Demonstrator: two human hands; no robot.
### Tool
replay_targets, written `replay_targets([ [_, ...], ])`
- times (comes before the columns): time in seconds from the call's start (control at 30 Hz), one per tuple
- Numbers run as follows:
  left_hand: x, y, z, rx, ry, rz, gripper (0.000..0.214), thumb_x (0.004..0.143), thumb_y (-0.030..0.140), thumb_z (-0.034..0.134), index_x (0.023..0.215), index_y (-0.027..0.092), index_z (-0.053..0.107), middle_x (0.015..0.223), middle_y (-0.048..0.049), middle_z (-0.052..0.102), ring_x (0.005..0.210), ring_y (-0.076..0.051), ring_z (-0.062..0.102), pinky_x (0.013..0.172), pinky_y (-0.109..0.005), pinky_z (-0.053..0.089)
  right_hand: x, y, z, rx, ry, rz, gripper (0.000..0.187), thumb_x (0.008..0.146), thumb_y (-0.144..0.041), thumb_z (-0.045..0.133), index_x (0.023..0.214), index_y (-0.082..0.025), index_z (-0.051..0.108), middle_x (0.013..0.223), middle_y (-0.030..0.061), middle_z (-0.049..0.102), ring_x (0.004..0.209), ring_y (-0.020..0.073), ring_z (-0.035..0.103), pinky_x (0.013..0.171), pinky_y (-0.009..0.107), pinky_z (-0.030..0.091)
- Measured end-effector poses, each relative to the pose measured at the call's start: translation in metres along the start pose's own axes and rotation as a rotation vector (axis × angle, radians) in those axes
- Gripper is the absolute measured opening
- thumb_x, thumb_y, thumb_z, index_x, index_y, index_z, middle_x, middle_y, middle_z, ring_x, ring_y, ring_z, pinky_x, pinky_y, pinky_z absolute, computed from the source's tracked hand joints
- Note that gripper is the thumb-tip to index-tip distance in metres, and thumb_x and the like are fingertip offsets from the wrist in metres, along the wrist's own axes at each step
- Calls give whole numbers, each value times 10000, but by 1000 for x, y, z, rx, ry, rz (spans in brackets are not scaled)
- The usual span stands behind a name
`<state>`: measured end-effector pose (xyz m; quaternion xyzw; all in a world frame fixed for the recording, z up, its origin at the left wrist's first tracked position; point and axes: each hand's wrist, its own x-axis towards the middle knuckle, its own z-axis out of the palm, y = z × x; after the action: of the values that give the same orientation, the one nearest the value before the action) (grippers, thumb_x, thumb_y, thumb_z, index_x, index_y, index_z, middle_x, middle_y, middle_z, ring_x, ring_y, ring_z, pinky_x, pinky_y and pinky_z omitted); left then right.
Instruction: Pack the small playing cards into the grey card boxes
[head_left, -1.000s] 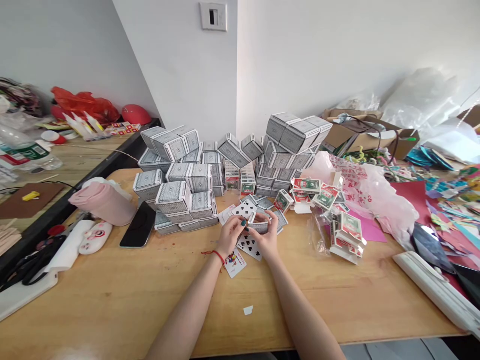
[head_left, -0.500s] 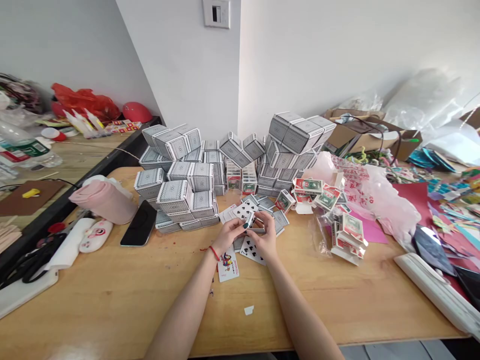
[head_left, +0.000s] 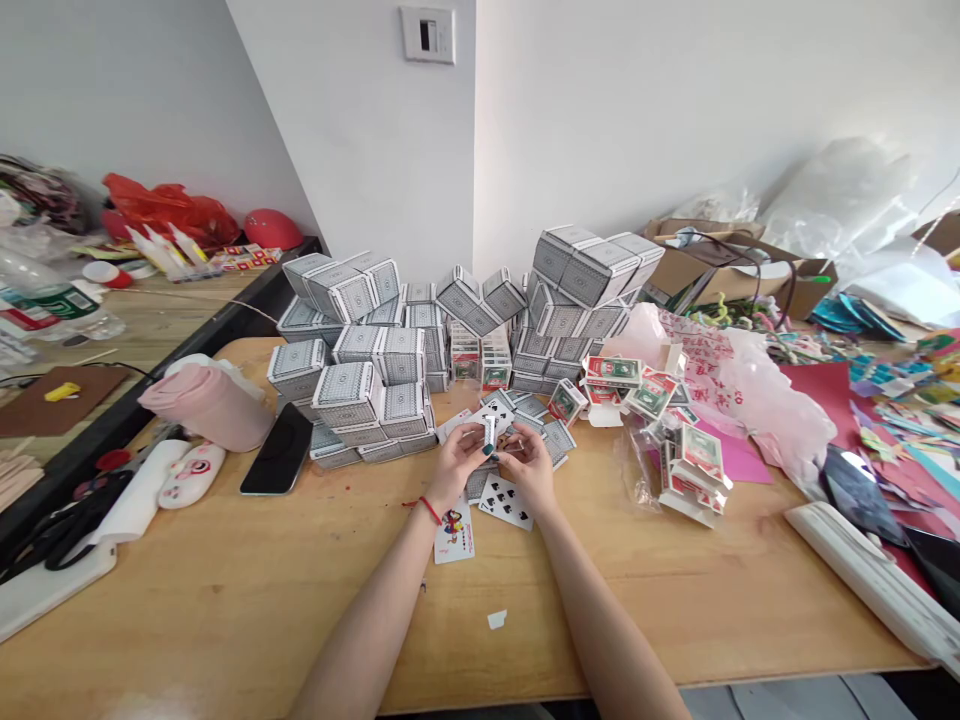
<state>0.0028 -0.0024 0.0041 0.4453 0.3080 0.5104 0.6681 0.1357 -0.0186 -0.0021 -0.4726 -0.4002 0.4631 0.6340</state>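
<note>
My left hand [head_left: 457, 468] is closed on a playing card [head_left: 490, 432] that looks bent or folded; mostly its white edge shows. My right hand [head_left: 531, 470] meets it from the other side, its fingers pinched at the card's near end. Beneath the hands lie loose cards: a seven of spades [head_left: 507, 502] and a joker [head_left: 454, 532] face up, and a patterned card back [head_left: 558, 440] to the right. Behind stand grey patterned blocks made of cards, in a left stack [head_left: 348, 393] and a right stack [head_left: 581, 268], with a bridging pair [head_left: 462, 298] between them.
Red and green card boxes [head_left: 697, 455] lie to the right, beside a crumpled pink plastic bag [head_left: 750, 390]. On the left are a black phone [head_left: 277, 450], a pink roll [head_left: 214, 400] and a white case [head_left: 192, 475]. A paper scrap [head_left: 497, 620] lies near the front edge.
Both hands stay over the loose cards. The card between them has turned from a tilted white face to a narrow upright edge, and my right fingers have shifted slightly lower. The view moved slightly.
</note>
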Motion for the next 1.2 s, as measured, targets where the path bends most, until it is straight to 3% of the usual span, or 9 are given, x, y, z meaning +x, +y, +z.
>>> replay_targets([
  [0.3, 1, -1, 1, 106, 47, 101, 483, 679, 209, 647, 1118, 183, 449, 1233, -115, 492, 1121, -227, 479, 985, -412, 357, 5, 1, -7, 190, 0, 78, 426, 626, -279, 685, 1022, -177, 566, 1043, 83, 617, 977, 216, 564, 876, 383, 428],
  [0.63, 1, -9, 4, 145, -14, 72, 629, 649, 166, 660, 1218, 189, 394, 1274, -129, 452, 1150, -246, 453, 994, -422, 357, 3, -3, -8, 347, -29, 71, 446, 629, -259, 673, 1059, -220, 557, 1153, 73, 568, 1039, 232, 533, 827, 362, 457],
  [0.87, -1, -12, 2, 263, -46, 50, 614, 651, 153, 647, 1221, 178, 422, 1249, -135, 480, 1106, -250, 495, 945, -432, 406, 1, -10, -7, 268, -63, 72, 468, 625, -295, 677, 1071, -222, 557, 1158, 79, 564, 1026, 245, 539, 784, 365, 476],
  [1.2, -5, -10, 6, 571, -33, 175, 572, 671, 132, 613, 1213, 205, 443, 1238, -121, 480, 1061, -223, 527, 906, -404, 445, -3, -19, -4, 252, -190, 85, 507, 612, -328, 685, 1094, -216, 574, 1206, 72, 540, 1127, 261, 469, 927, 423, 386],
])
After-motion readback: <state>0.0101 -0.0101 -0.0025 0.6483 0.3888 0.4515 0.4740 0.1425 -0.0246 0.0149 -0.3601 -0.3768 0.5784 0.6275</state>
